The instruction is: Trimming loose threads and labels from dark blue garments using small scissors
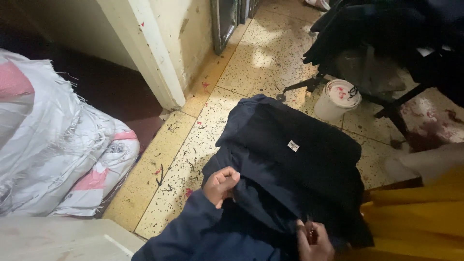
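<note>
- Dark navy garment (290, 164) lies spread across the person's lap and out over the speckled floor (251, 63); a small white label (293, 145) faces up near its middle, just beyond both hands.
- Left hand (220, 185): closed to a fist, pinching a fold of the garment's near-left edge. Sleeve of the same navy runs back from it.
- Right hand (313, 238): fingers drawn narrow, gripping cloth at the near-right edge; exactly which layer it holds is too dark to tell.
- Judgement: the step looks like folding or straightening. Done well, both hands keep even tension across the edge between them, so the cloth lies flat with no bunching beneath the label.
- Judgement: lift rather than drag; the floor beyond the hands carries red spots that could mark the fabric.
- Yellow cloth (415, 212) lies just right of the right hand, touching the garment; keep the two apart while folding.
- White bucket (337, 99) stands beyond the garment, near a dark stand's legs (386, 104).
- White-and-pink sacks (58, 145) lie well left of the left hand.
</note>
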